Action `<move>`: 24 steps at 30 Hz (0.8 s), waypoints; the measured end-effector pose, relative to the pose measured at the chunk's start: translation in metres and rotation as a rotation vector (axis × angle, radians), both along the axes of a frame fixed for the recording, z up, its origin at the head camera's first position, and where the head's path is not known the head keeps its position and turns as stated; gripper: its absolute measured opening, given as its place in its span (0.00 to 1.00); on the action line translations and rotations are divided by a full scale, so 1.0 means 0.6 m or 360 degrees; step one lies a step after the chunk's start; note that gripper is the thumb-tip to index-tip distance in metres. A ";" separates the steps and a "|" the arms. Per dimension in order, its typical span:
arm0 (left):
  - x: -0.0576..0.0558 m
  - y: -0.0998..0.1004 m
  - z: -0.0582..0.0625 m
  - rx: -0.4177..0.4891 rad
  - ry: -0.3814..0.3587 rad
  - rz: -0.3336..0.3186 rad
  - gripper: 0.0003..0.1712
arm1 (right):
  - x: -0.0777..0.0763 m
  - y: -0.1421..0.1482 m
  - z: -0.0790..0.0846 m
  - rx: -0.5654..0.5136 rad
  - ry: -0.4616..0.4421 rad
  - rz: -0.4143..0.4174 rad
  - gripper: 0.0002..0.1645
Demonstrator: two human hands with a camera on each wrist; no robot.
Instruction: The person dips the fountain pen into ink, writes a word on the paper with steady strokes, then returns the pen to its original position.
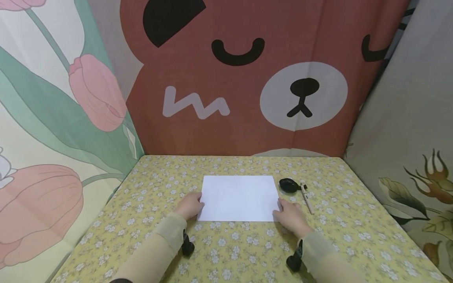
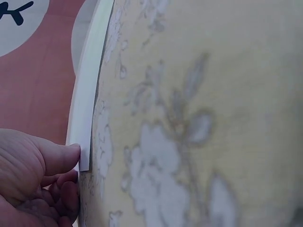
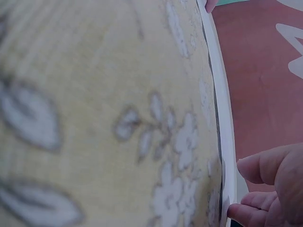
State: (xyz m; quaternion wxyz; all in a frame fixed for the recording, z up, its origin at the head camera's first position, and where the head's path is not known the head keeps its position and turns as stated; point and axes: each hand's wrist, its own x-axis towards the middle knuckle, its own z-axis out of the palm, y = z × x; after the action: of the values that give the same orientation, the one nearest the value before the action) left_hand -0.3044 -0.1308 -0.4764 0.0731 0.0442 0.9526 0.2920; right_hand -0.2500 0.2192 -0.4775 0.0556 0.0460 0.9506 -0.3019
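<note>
A blank white sheet of paper (image 1: 238, 198) lies on the yellow floral cloth, its long side running left to right. My left hand (image 1: 190, 205) holds its left edge near the front corner; in the left wrist view the thumb (image 2: 66, 158) presses on the paper (image 2: 87, 109) and the other fingers curl below. At the opposite edge, my right hand (image 1: 291, 216) grips the paper between thumb and fingers. The right wrist view shows the right thumb (image 3: 258, 168) above and fingertips (image 3: 239, 213) touching the paper's rim (image 3: 222, 104).
Right of the paper lie a black rounded object (image 1: 289, 185) and a slim beige pen-like stick (image 1: 307, 199), close together. Behind the table (image 1: 226, 251) hangs a brown bear-print curtain (image 1: 244, 86), with printed fabric at both sides.
</note>
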 end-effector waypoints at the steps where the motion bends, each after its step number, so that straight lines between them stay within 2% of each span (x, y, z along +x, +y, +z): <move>1: 0.000 0.001 0.000 -0.0005 0.0001 -0.0005 0.21 | 0.000 0.000 0.000 0.0005 -0.0006 -0.0001 0.39; 4: -0.001 0.003 0.000 -0.0017 0.0000 -0.0005 0.23 | -0.001 0.000 0.001 0.0010 -0.0024 -0.0006 0.39; 13: 0.001 0.006 0.002 -0.0008 0.0002 -0.0003 0.22 | 0.005 -0.002 0.005 0.0025 0.0000 0.0006 0.39; 18: 0.000 0.007 -0.002 -0.0046 0.0009 -0.0007 0.20 | 0.012 -0.005 0.005 0.0181 0.0073 0.0173 0.33; 20: 0.001 0.007 -0.002 -0.0057 0.0006 -0.0009 0.22 | 0.014 -0.006 0.005 0.0266 0.0095 0.0243 0.31; 24: 0.007 0.010 0.001 -0.0148 -0.0004 -0.0038 0.28 | 0.016 -0.007 0.003 0.0353 0.0094 0.0286 0.31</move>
State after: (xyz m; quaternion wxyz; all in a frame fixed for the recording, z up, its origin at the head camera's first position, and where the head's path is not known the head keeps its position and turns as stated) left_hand -0.3000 -0.1251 -0.4755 0.0798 0.0518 0.9644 0.2468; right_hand -0.2405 0.2149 -0.4757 0.0491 -0.0423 0.9796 -0.1900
